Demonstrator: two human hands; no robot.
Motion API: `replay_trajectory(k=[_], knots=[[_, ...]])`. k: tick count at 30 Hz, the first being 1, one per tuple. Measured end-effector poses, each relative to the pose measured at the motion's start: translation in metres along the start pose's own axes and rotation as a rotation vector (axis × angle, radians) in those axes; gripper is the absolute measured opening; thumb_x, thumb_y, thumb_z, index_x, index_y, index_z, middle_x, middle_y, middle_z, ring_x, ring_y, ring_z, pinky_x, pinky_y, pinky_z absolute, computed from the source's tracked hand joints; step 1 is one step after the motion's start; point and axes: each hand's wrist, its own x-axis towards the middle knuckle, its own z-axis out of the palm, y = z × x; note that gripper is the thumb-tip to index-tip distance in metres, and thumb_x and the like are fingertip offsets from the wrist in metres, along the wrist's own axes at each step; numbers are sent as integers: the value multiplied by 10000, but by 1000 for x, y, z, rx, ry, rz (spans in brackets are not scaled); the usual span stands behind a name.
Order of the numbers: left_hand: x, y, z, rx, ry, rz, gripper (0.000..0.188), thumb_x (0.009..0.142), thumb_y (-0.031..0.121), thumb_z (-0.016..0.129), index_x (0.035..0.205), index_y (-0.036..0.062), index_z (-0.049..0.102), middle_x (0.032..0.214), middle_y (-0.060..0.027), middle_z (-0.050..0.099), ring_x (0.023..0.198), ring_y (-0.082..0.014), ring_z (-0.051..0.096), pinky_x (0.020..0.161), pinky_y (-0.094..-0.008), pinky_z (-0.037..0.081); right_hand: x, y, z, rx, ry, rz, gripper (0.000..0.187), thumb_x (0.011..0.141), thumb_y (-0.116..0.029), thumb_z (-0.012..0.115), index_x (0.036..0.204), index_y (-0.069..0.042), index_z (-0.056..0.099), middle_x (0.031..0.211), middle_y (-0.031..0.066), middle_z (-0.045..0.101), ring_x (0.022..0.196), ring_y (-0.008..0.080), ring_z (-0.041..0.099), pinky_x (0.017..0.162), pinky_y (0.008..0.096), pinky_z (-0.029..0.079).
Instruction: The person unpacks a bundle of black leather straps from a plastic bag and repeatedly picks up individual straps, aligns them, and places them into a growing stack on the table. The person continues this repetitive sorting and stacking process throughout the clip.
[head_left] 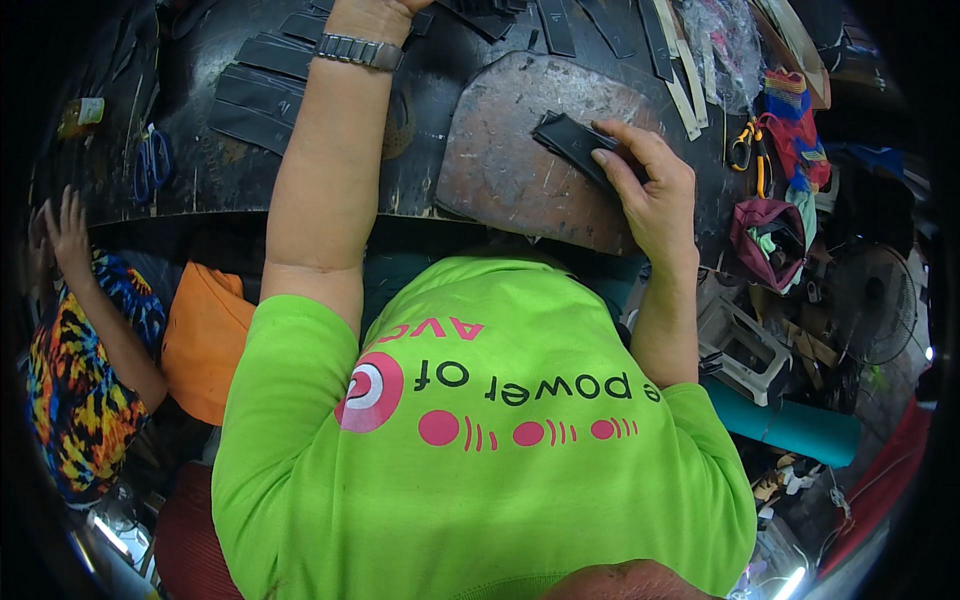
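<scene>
My right hand [655,185] pinches a small stack of black leather-like strips [572,140] between thumb and fingers. The stack lies tilted over a worn, dark brown board [500,150] near the table's front edge. My left arm stretches far across the table, with a metal watch [360,50] on its wrist. Of my left hand [385,6] only the part next to the wrist shows; its fingers are cut off by the top edge. Several flat black strips [258,100] lie fanned out left of that arm, and more black pieces [555,28] lie beyond the board.
Blue-handled scissors [153,160] lie at the left, yellow-handled cutters [750,150] at the right. Pale long strips [684,85] and clear plastic [722,50] are at the far right. A maroon pouch [765,240] hangs by the table edge. At the left, another person's hand [68,235] is raised.
</scene>
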Motion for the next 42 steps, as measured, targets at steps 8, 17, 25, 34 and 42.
replay_trajectory(k=[8,17,25,34,42], knots=[[-2,-1,1,24,-12,27,125,818,25,662,921,-36,698,881,-121,723,783,-208,704,751,-296,576,4,-8,-3,-282,-27,-98,322,723,-49,757,1038,-85,703,947,90,667,972,273,605,867,362,458],[-4,-1,4,42,-10,22,130,821,30,663,926,-38,700,878,-125,724,778,-205,705,736,-287,576,9,-4,-4,-199,-108,-233,528,713,0,737,1216,-122,633,1047,92,676,1046,308,588,973,433,420],[-4,-2,5,21,-16,1,156,828,31,654,954,-54,687,912,-134,723,795,-218,707,752,-304,583,5,5,-30,59,-43,32,701,705,38,744,1356,-122,540,1132,100,656,1087,248,601,1003,344,423],[-5,-5,6,41,8,20,154,823,18,657,965,-39,676,921,-137,719,800,-217,705,754,-320,592,-9,32,-87,-41,-147,305,658,669,11,767,1298,-61,585,1094,73,605,956,188,568,897,303,458],[-5,-8,8,54,54,-15,171,816,19,662,974,-45,672,930,-143,716,823,-221,703,763,-320,590,-9,25,-64,-234,-194,130,586,660,-28,780,1223,-45,618,1152,103,565,1091,257,552,947,338,440]])
